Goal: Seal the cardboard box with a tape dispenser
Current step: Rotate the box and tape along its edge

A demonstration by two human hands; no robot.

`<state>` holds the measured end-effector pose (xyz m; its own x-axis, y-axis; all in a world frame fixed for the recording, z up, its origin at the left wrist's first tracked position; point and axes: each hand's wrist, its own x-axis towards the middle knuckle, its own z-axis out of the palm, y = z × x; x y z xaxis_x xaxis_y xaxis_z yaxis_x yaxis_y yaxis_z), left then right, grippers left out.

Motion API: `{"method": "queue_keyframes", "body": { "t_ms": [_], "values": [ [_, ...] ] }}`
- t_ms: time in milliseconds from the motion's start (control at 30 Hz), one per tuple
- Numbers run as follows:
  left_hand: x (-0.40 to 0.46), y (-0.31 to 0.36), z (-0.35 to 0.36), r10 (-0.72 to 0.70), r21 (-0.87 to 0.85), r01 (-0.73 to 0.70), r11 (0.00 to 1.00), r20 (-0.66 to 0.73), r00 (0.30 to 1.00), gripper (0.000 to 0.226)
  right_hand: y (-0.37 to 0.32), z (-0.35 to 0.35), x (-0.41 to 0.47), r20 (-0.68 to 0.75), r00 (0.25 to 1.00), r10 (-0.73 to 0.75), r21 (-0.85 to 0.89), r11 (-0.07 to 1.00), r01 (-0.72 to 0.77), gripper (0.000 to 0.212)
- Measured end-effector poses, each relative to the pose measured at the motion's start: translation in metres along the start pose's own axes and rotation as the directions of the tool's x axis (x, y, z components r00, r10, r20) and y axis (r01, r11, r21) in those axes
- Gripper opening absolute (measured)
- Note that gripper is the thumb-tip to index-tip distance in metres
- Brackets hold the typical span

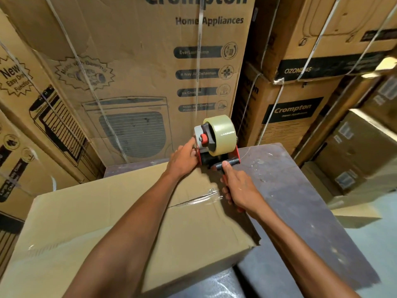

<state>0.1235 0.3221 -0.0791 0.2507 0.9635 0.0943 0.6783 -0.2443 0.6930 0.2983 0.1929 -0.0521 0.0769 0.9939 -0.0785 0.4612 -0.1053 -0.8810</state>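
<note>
Just above the middle of the frame, the tape dispenser [217, 145] sits at the far edge of the cardboard box [120, 216], the right hand [238, 190] wrapped around its handle and the left hand [184, 160] pinching its front end. It looks like the start of a new strip, with clear tape [204, 197] already across part of the seam. The next move calls for sticking the tape end down firmly, then a steady pull along the seam.

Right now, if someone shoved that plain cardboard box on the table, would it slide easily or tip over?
The cardboard box would probably slide rather than tip: it looks wide and low, lying flat on the dark table. Its top may flex under pressure, since the flap seam carries only a short strip of clear tape. Its weight cannot be judged; its contents are hidden.
</note>
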Motion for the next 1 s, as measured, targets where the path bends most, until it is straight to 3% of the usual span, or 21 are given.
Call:
{"method": "queue_keyframes", "body": {
  "t_ms": [400,533,600,700,767,900,1000],
  "values": [
    [-0.003,0.001,0.004,0.080,0.139,-0.068,0.988,-0.082,0.993,0.078,0.019,-0.019,-0.091,0.014,0.999,0.035,0.002,0.999,-0.035,0.081],
    [-0.010,0.006,0.005,0.169,0.233,-0.136,0.963,-0.129,0.977,0.069,0.033,-0.020,-0.115,-0.004,1.000,0.017,-0.005,1.000,-0.017,0.088],
    [-0.013,0.005,0.010,0.252,0.299,-0.222,0.928,-0.064,0.966,0.058,0.032,-0.021,-0.116,0.008,0.999,0.038,0.032,0.999,-0.038,0.092],
    [-0.030,0.001,0.019,0.350,0.398,-0.396,0.827,0.185,0.918,0.053,0.030,-0.023,-0.116,0.020,0.999,0.028,0.044,0.999,-0.029,0.092],
    [-0.050,-0.003,0.021,0.369,0.457,-0.460,0.762,0.277,0.887,0.049,0.030,-0.023,-0.116,0.024,0.998,0.057,0.060,0.996,-0.058,0.089],
    [-0.083,-0.003,0.015,0.349,0.437,-0.477,0.762,0.344,0.872,0.063,0.026,-0.022,-0.116,0.061,0.990,0.130,0.124,0.983,-0.136,0.079],
    [-0.092,-0.001,0.015,0.318,0.475,-0.448,0.757,0.330,0.888,0.061,0.019,-0.023,-0.118,0.057,0.986,0.154,0.143,0.977,-0.161,0.073]
  ]
}}
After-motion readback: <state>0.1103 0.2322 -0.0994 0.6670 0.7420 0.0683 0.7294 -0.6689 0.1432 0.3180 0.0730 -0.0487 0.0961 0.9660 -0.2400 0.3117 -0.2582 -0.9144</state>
